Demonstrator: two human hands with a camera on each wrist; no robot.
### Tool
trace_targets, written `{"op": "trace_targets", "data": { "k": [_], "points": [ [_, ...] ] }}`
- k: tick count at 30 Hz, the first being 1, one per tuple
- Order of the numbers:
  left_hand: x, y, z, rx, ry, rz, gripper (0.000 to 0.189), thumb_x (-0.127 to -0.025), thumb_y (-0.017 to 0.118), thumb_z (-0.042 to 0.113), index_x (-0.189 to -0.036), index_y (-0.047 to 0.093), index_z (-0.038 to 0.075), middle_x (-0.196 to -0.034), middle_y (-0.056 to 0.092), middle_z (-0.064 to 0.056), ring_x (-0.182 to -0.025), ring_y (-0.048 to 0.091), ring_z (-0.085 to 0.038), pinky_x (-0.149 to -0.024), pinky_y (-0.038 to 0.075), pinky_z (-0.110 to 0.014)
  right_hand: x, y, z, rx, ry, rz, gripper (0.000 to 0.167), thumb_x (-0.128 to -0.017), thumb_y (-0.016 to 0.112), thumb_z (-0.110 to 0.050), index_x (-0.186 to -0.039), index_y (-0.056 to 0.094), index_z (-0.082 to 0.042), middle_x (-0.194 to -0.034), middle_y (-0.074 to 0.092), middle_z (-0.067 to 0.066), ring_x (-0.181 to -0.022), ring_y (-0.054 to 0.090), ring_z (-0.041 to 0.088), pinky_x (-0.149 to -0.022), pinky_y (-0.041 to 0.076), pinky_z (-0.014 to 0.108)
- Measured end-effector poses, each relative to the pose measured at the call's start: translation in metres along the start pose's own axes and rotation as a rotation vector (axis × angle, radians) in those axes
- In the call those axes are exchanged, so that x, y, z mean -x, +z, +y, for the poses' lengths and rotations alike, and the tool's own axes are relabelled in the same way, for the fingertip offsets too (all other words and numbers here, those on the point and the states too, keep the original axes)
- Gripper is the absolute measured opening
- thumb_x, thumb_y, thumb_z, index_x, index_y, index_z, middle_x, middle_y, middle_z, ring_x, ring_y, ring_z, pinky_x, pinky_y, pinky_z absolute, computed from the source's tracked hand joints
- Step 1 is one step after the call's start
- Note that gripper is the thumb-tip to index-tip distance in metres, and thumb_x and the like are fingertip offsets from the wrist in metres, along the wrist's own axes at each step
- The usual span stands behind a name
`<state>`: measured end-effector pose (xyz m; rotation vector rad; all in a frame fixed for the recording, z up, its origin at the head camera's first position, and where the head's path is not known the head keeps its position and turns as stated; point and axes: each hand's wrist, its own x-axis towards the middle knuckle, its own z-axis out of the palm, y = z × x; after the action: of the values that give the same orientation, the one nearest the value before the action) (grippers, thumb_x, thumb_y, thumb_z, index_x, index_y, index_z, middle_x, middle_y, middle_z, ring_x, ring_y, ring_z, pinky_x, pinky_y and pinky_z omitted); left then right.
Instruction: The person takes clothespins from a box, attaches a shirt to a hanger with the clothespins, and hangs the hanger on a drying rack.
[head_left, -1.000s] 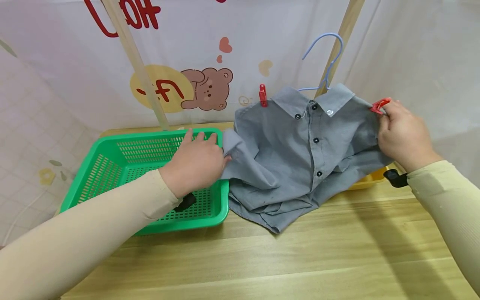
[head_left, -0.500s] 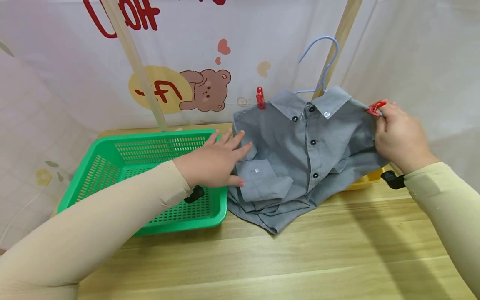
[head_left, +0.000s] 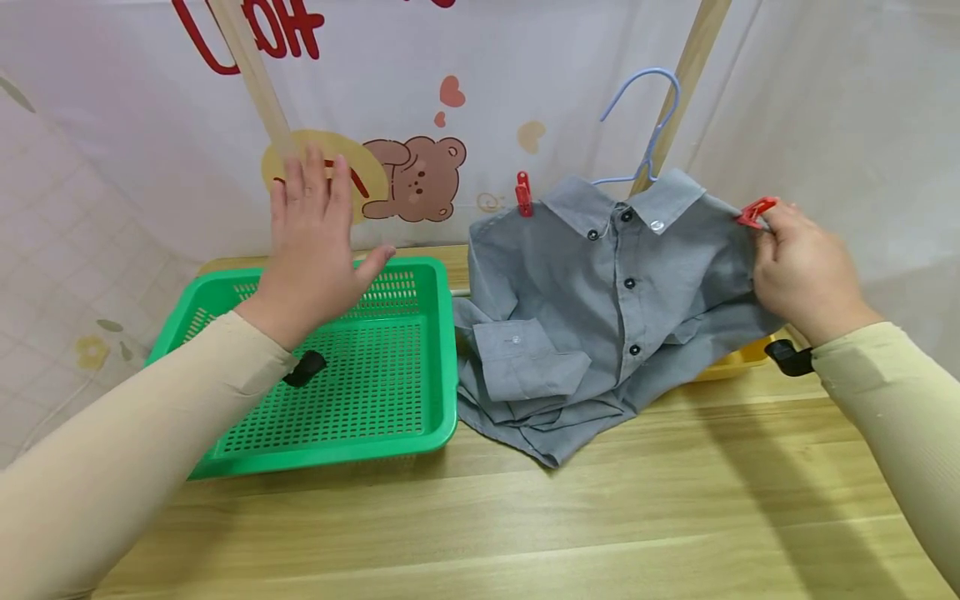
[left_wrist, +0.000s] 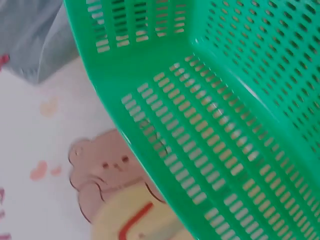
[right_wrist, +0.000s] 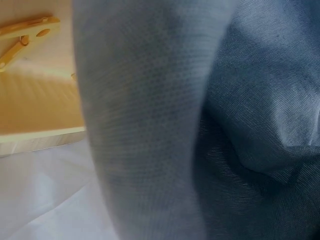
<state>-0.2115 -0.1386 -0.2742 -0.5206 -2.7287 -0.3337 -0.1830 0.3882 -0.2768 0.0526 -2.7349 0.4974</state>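
Note:
A grey button-up shirt (head_left: 570, 275) hangs slumped on a light blue hanger (head_left: 651, 142), its lower part bunched on the table. One red clothespin (head_left: 524, 196) stands on its left shoulder as I look at it. A second red clothespin (head_left: 756, 212) sits at the right shoulder. My right hand (head_left: 810, 271) grips the shirt there, right beside that clothespin. In the right wrist view the shirt's cloth (right_wrist: 145, 125) covers most of the frame. My left hand (head_left: 311, 250), fingers straight and raised, is over the back of a green plastic basket (head_left: 450, 358) and holds nothing.
Behind the shirt, a yellow container (head_left: 738, 360) shows in part; a yellow clothespin (right_wrist: 30, 32) lies there in the right wrist view. Two wooden poles (head_left: 255, 75) rise at the back before a printed white curtain (head_left: 495, 50). The wooden table (head_left: 525, 533) runs along the front.
My left hand let go of the shirt's sleeve, which dropped with its cuff in front, then moved left and up over the basket. The right hand keeps its grip.

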Motion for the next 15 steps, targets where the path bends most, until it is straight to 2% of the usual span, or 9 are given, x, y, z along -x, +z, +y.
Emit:
{"op": "trace_targets", "data": {
  "k": [3,6,8,11,15],
  "points": [
    [-0.001,-0.002,-0.013,0.066,-0.062,0.116,0.11,-0.101,0.06,0.05,-0.167,-0.018,0.007,-0.173,-0.03,-0.014,-0.16,-0.03,-0.037,-0.129,-0.017,-0.058,0.0,0.0,0.0,0.004,-0.006,0.006,0.041,-0.109,0.029,-0.015,-0.131,0.058,0.006,-0.153,0.047,0.036,-0.15,0.038,0.054,-0.128,0.026,0.06],
    [-0.003,-0.003,-0.026,0.112,-0.145,0.173,0.114,-0.1,0.061,0.052,-0.166,-0.021,0.007,-0.173,-0.031,-0.012,-0.16,-0.032,-0.033,-0.129,-0.019,-0.054,-0.001,0.0,0.001,0.008,-0.007,0.009,0.041,-0.109,0.029,-0.015,-0.13,0.058,0.005,-0.153,0.048,0.035,-0.149,0.039,0.054,-0.127,0.027,0.061],
    [-0.005,-0.004,-0.033,0.137,-0.218,0.156,0.116,-0.099,0.061,0.053,-0.165,-0.024,0.008,-0.172,-0.035,-0.009,-0.159,-0.034,-0.03,-0.13,-0.019,-0.053,-0.001,0.001,0.001,0.011,-0.007,0.008,0.041,-0.109,0.029,-0.015,-0.13,0.058,0.005,-0.152,0.048,0.036,-0.149,0.039,0.053,-0.126,0.028,0.062],
    [-0.009,-0.005,-0.041,0.166,-0.309,0.092,0.116,-0.1,0.058,0.056,-0.163,-0.028,0.009,-0.17,-0.038,-0.007,-0.158,-0.035,-0.03,-0.13,-0.018,-0.054,-0.001,0.001,0.002,0.013,-0.003,0.006,0.041,-0.109,0.029,-0.015,-0.13,0.059,0.004,-0.152,0.049,0.036,-0.15,0.038,0.053,-0.126,0.028,0.062],
    [-0.015,-0.005,-0.048,0.186,-0.365,0.002,0.115,-0.101,0.053,0.06,-0.162,-0.028,0.006,-0.17,-0.037,-0.011,-0.159,-0.031,-0.036,-0.13,-0.013,-0.061,-0.001,0.001,0.001,0.013,-0.002,0.006,0.041,-0.109,0.029,-0.015,-0.131,0.059,0.004,-0.153,0.048,0.034,-0.15,0.038,0.053,-0.126,0.028,0.062]
  ]
}}
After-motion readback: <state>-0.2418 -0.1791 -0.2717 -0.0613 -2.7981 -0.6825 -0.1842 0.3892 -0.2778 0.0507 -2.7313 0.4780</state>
